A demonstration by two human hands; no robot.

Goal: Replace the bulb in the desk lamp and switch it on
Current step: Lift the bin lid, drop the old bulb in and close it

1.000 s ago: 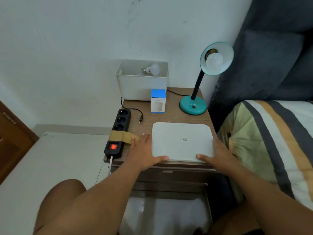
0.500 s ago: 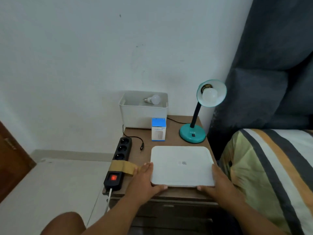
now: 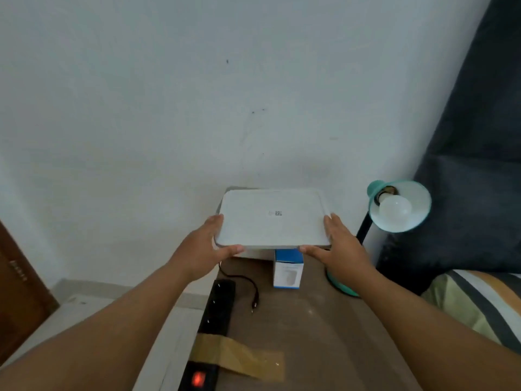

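The teal desk lamp stands at the table's right back corner, unlit, with a white bulb in its shade. My left hand and right hand grip the left and right edges of a flat white lid. I hold it level at the back of the table, where it hides the white bin and the spare bulb. A blue and white bulb box stands upright just under the lid's front edge. The lamp's round base is partly behind my right wrist.
A black power strip lies along the left edge of the wooden table, held by brown tape, its red switch glowing. A loose black cable plug lies beside it. A striped bed and dark headboard are right.
Both hands lifted the white lid from the front of the table and carried it back over the white bin. The camera tilted up and moved closer.
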